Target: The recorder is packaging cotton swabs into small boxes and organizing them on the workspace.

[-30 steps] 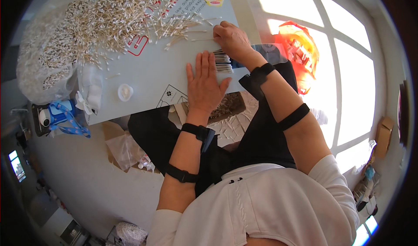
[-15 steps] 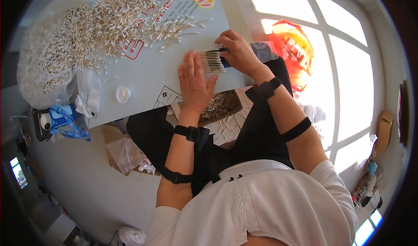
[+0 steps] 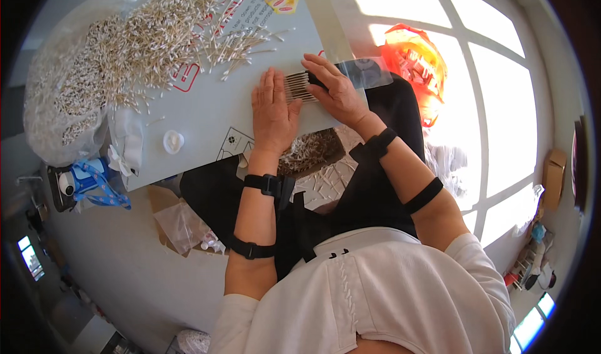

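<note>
A row of cotton swabs (image 3: 297,87) lies side by side on the grey tabletop, between my two hands. My left hand (image 3: 274,111) lies flat, fingers together and stretched out, along the left ends of the swabs. My right hand (image 3: 340,96) rests at their right ends with its fingers stretched out and its thumb angled toward the row. Beyond the right fingers a clear plastic bag (image 3: 369,72) with a dark part sticks out past the table edge. The right hand partly covers that dark part.
A big heap of loose cotton swabs (image 3: 163,37) spills from a clear bag (image 3: 41,103) at the left. Small yellow labels (image 3: 283,4) lie at the far edge, a white round container (image 3: 173,141) at the near left. Below the table stands a box of swabs (image 3: 313,153). An orange bag (image 3: 416,66) sits right.
My right hand's fingers have uncurled from the right ends of the swabs and now lie straighter there. The left hand stays flat beside the row. The view has shifted slightly.
</note>
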